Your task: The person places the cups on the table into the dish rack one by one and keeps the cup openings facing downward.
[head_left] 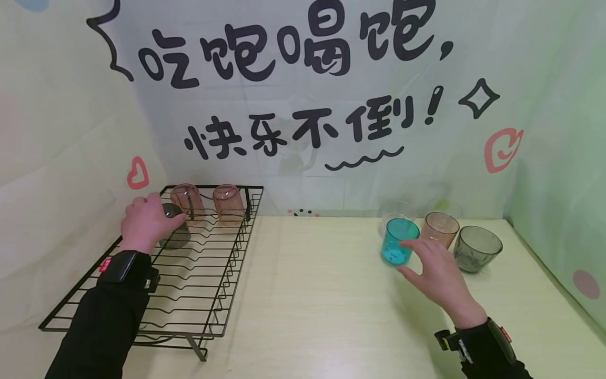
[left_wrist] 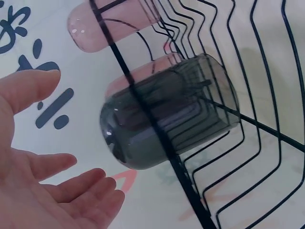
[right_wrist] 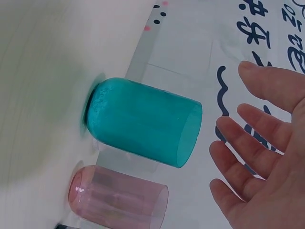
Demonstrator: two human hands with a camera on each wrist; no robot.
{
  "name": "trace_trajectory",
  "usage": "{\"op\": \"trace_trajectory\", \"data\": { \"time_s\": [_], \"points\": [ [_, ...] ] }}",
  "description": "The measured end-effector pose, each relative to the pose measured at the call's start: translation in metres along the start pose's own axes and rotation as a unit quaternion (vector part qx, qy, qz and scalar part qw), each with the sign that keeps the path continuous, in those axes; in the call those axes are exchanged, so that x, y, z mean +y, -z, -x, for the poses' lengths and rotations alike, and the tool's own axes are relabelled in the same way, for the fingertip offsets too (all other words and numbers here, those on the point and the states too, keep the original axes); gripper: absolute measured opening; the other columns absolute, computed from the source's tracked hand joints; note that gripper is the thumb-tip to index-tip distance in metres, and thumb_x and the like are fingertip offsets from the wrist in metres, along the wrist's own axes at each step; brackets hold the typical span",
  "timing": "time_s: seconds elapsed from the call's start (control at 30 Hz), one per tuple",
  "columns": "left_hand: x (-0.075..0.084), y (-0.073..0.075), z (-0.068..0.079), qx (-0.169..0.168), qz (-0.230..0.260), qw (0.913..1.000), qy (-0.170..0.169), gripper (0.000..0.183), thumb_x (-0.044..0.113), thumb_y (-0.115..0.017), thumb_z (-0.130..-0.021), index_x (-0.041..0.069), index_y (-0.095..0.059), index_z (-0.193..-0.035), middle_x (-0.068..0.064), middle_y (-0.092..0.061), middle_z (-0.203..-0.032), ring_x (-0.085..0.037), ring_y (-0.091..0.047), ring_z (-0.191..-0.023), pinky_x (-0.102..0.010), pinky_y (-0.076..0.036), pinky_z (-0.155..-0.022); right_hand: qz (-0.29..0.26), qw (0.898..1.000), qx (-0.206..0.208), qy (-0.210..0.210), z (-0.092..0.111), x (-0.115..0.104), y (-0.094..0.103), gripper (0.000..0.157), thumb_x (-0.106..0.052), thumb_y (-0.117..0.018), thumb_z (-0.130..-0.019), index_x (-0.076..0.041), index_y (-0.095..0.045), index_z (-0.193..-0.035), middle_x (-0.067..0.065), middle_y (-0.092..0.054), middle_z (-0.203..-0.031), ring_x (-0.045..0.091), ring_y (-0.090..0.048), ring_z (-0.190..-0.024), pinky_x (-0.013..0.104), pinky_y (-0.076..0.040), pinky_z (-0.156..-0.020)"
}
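Observation:
A dark grey glass (head_left: 177, 239) stands bottom up at the left of the black wire rack (head_left: 220, 287). Above it is my left hand (head_left: 147, 223); in the left wrist view its relaxed fingers are apart from the glass (left_wrist: 162, 119) and hold nothing. On the table at the right, a teal glass (head_left: 396, 248) stands upright. My right hand (head_left: 437, 276) is beside it, thumb and fingers spread. The right wrist view shows a gap between these fingers and the rim of the teal glass (right_wrist: 143, 121).
Two pink glasses (head_left: 228, 202) stand bottom up at the rack's far end. Right of the teal glass are an upright pinkish glass (head_left: 440, 229) and a wide grey glass (head_left: 477, 250). A clear glass (head_left: 389, 213) shows behind. Printed curtains (head_left: 293, 189) enclose the table.

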State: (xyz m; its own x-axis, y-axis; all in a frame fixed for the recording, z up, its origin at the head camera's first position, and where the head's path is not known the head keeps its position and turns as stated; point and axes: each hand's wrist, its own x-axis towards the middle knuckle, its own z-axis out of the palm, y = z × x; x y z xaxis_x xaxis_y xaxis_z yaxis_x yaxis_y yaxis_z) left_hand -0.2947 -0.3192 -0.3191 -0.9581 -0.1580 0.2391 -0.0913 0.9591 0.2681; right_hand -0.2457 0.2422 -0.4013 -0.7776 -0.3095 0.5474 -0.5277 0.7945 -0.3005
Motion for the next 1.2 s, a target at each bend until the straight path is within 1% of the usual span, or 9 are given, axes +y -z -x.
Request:
{"op": "trace_trajectory", "data": {
  "time_s": [0.13, 0.37, 0.53, 0.6, 0.67, 0.77, 0.83, 1.0, 1.2],
  "points": [
    [0.007, 0.003, 0.001, -0.001, 0.004, 0.9999, -0.014, 0.076, 0.040, -0.068, -0.089, -0.021, -0.040, -0.125, -0.045, -0.041, -0.116, -0.060, -0.041, -0.102, -0.066, -0.044, -0.068, 0.011, 1.000, 0.007, 0.009, -0.001, 0.000, 0.001, 0.050, -0.008, -0.088, -0.071, -0.001, -0.066, -0.115, 0.014, -0.067, -0.111, 0.038, -0.057, -0.106, 0.055, -0.046, -0.089],
    [0.019, 0.005, 0.003, 0.002, 0.008, 0.9992, -0.040, 0.077, 0.040, -0.069, -0.088, -0.019, -0.042, -0.128, -0.044, -0.043, -0.119, -0.059, -0.042, -0.106, -0.067, -0.044, -0.077, 0.022, 0.999, 0.018, 0.024, -0.002, 0.000, 0.001, 0.051, -0.007, -0.089, -0.069, -0.001, -0.066, -0.114, 0.014, -0.068, -0.110, 0.038, -0.058, -0.105, 0.055, -0.047, -0.088],
    [0.030, 0.008, 0.007, 0.013, 0.016, 0.9978, -0.063, 0.065, 0.038, -0.072, -0.087, -0.015, -0.049, -0.116, -0.037, -0.050, -0.107, -0.052, -0.047, -0.101, -0.061, -0.045, -0.074, 0.024, 0.999, 0.022, 0.029, -0.003, 0.002, 0.001, 0.053, -0.006, -0.089, -0.068, -0.001, -0.066, -0.115, 0.015, -0.067, -0.110, 0.039, -0.058, -0.105, 0.056, -0.046, -0.088],
    [0.034, 0.010, 0.009, 0.015, 0.021, 0.9970, -0.073, 0.062, 0.036, -0.072, -0.086, -0.013, -0.049, -0.115, -0.034, -0.052, -0.104, -0.050, -0.048, -0.101, -0.060, -0.044, -0.076, 0.027, 0.999, 0.026, 0.034, -0.003, 0.003, 0.000, 0.053, -0.006, -0.090, -0.067, -0.001, -0.066, -0.115, 0.015, -0.067, -0.109, 0.040, -0.058, -0.104, 0.055, -0.046, -0.088],
    [0.039, 0.012, 0.010, 0.013, 0.025, 0.9965, -0.079, 0.063, 0.035, -0.072, -0.086, -0.013, -0.049, -0.119, -0.034, -0.053, -0.107, -0.051, -0.047, -0.104, -0.061, -0.043, -0.081, 0.030, 0.998, 0.030, 0.038, -0.004, 0.003, 0.000, 0.054, -0.005, -0.090, -0.067, -0.001, -0.066, -0.115, 0.015, -0.068, -0.108, 0.040, -0.059, -0.103, 0.054, -0.047, -0.087],
    [0.047, 0.015, 0.013, 0.001, 0.031, 0.9957, -0.087, 0.071, 0.034, -0.071, -0.087, -0.013, -0.043, -0.133, -0.036, -0.051, -0.118, -0.052, -0.044, -0.113, -0.064, -0.040, -0.091, 0.032, 0.998, 0.035, 0.042, -0.004, 0.004, -0.001, 0.055, -0.005, -0.090, -0.066, 0.000, -0.066, -0.115, 0.015, -0.068, -0.108, 0.040, -0.059, -0.102, 0.054, -0.047, -0.086],
    [0.053, 0.017, 0.016, -0.008, 0.037, 0.9950, -0.092, 0.074, 0.035, -0.071, -0.088, -0.011, -0.040, -0.137, -0.037, -0.048, -0.124, -0.052, -0.042, -0.116, -0.065, -0.038, -0.094, 0.034, 0.998, 0.037, 0.044, -0.005, 0.004, -0.001, 0.055, -0.006, -0.090, -0.066, 0.000, -0.066, -0.115, 0.015, -0.068, -0.108, 0.039, -0.059, -0.101, 0.054, -0.048, -0.086],
    [0.069, 0.023, 0.025, -0.021, 0.059, 0.9915, -0.114, 0.079, 0.036, -0.072, -0.088, -0.012, -0.038, -0.140, -0.037, -0.043, -0.133, -0.052, -0.039, -0.122, -0.064, -0.035, -0.100, 0.038, 0.996, 0.049, 0.060, -0.006, 0.007, -0.002, 0.056, -0.004, -0.091, -0.064, 0.001, -0.065, -0.114, 0.015, -0.067, -0.107, 0.038, -0.060, -0.099, 0.053, -0.048, -0.085],
    [0.085, 0.029, 0.035, -0.036, 0.058, 0.9889, -0.131, 0.087, 0.036, -0.073, -0.087, -0.012, -0.031, -0.146, -0.038, -0.036, -0.141, -0.053, -0.032, -0.131, -0.065, -0.030, -0.106, 0.038, 0.996, 0.053, 0.065, -0.009, 0.010, -0.002, 0.058, -0.003, -0.090, -0.064, 0.002, -0.064, -0.115, 0.016, -0.067, -0.106, 0.038, -0.059, -0.099, 0.053, -0.047, -0.086]
  ]
}}
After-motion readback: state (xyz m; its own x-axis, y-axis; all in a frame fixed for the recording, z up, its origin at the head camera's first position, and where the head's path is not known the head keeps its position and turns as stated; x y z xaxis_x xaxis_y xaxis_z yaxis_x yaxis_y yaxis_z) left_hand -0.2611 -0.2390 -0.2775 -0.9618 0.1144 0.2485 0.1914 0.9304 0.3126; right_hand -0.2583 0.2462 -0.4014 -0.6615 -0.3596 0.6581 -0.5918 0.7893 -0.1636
